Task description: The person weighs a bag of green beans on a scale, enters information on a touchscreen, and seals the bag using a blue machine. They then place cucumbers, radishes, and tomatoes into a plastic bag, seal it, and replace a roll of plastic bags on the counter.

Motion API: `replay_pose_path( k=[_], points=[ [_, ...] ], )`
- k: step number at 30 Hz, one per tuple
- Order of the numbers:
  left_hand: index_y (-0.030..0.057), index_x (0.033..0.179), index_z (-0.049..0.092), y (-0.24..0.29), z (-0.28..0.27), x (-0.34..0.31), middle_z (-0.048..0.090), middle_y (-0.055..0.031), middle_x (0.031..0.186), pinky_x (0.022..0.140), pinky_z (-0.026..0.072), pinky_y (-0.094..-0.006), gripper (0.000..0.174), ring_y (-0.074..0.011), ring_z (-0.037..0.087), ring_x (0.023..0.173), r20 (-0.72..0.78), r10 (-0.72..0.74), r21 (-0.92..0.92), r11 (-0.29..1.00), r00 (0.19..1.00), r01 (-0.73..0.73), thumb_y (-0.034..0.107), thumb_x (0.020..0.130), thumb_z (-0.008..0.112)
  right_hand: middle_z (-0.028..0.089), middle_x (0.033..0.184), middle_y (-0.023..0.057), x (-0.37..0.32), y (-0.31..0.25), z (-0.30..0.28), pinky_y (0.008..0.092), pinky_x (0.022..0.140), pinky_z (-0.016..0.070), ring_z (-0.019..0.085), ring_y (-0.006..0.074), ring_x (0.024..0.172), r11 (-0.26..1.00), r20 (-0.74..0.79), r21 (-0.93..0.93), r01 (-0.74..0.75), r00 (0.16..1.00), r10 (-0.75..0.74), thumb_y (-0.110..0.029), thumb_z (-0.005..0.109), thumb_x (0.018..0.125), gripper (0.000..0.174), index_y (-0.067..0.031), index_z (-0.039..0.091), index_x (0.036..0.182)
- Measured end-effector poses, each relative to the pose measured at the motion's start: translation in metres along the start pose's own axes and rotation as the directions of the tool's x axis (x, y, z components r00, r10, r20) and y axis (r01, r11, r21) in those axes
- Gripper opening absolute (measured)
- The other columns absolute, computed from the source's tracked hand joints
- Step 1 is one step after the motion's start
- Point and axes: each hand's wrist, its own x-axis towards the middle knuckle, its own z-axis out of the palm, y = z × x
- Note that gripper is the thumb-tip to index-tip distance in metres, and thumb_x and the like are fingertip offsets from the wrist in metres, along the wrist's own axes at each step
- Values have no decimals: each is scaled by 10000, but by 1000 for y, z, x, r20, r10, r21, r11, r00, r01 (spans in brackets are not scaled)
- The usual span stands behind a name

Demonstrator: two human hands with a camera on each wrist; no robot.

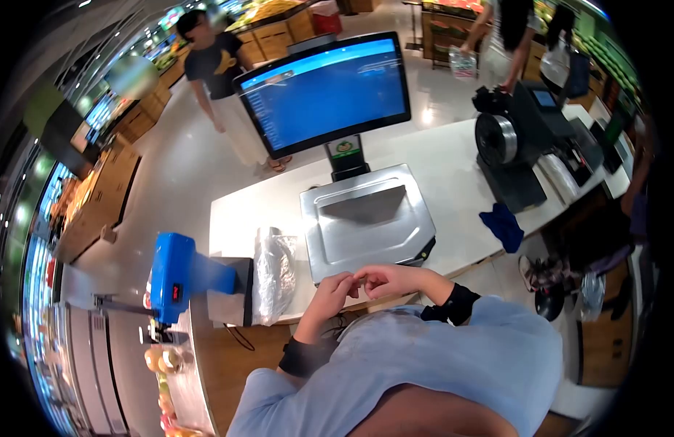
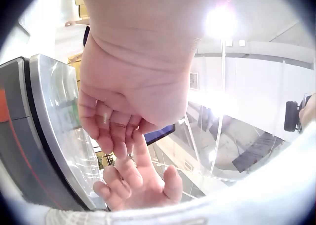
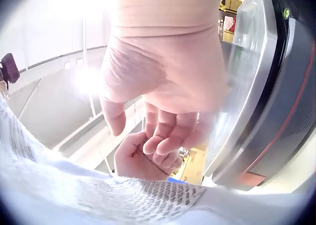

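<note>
Both hands are close together in front of the body, at the near edge of a steel-topped weighing scale (image 1: 366, 251). My left hand (image 1: 331, 295) has its fingers loosely bent, fingertips meeting those of my right hand (image 1: 382, 280). Seen from the left wrist, the left palm (image 2: 136, 87) is above, and a finger of the right hand reaches up to the left fingertips. From the right wrist, the right palm (image 3: 165, 79) shows relaxed, slightly bent fingers overlapping the left hand. No object shows between the hands.
A monitor (image 1: 329, 95) stands behind the scale on the white counter (image 1: 453, 153). Clear plastic bags (image 1: 273, 273) lie left of the scale, beside a blue device (image 1: 173, 277). At right are a blue cloth (image 1: 502, 226) and a dark machine (image 1: 522, 146). A person (image 1: 219, 73) stands beyond the counter.
</note>
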Motion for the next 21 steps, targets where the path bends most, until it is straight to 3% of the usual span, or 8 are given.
replay_pose_path(
  k=[5, 7, 8, 11, 15, 17, 21],
  points=[
    [-45, 885, 598, -5, -3, 0, 617, -86, 711, 644, 467, -291, 291, -159, 585, 677, -62, 42, -10, 999, 997, -43, 164, 946, 406, 541, 860, 25, 9, -9, -6, 262, 767, 442, 519, 106, 815, 1000, 26, -6, 9, 1000, -8, -28, 585, 844, 494, -40, 420, 1310],
    [-41, 884, 597, 0, -3, -1, 620, -98, 691, 628, 463, -305, 296, -178, 589, 656, -103, 56, 120, 992, 993, -43, 174, 938, 400, 538, 859, 20, 13, -6, -11, 258, 768, 434, 508, 103, 809, 1000, 58, -16, 22, 998, -21, -41, 592, 855, 482, -50, 425, 1307],
    [-40, 882, 600, 5, -3, -2, 608, -72, 714, 636, 469, -282, 286, -141, 575, 664, -110, 33, 141, 990, 993, -18, 160, 948, 407, 535, 858, 15, 14, -4, -12, 253, 770, 427, 496, 101, 803, 999, 78, -19, 41, 996, -39, -54, 599, 867, 469, -60, 430, 1304],
    [-33, 841, 585, 11, -3, -6, 617, -105, 686, 613, 473, -305, 262, -182, 602, 640, -152, 119, 285, 956, 981, -72, 147, 919, 412, 523, 846, 10, 14, -12, -13, 249, 757, 421, 482, 97, 782, 999, 126, 24, 34, 991, -37, -35, 594, 854, 506, -73, 417, 1326],
    [-24, 830, 591, 5, 1, -14, 619, -109, 656, 612, 477, -323, 253, -213, 605, 610, -202, 119, 346, 937, 972, -42, 132, 899, 405, 522, 845, 9, 16, -13, -13, 239, 749, 420, 485, 88, 783, 999, 212, 32, 38, 976, -44, -46, 599, 835, 538, -68, 408, 1337],
    [-28, 866, 604, 8, 6, -22, 617, -109, 648, 615, 477, -321, 252, -211, 606, 611, -238, 98, 328, 945, 966, -15, 122, 883, 402, 547, 888, 38, 19, -9, -15, 256, 777, 430, 505, 110, 816, 999, 248, 47, 11, 969, -22, -123, 613, 830, 554, -75, 411, 1344],
    [-32, 887, 616, 4, 13, -40, 621, -112, 656, 624, 481, -316, 259, -205, 609, 618, -317, 10, 265, 961, 949, 78, 115, 873, 403, 544, 882, 35, 27, 4, -12, 242, 767, 427, 501, 103, 803, 1000, 351, 18, 1, 936, -7, -106, 598, 849, 576, -49, 371, 1375]
  ],
)
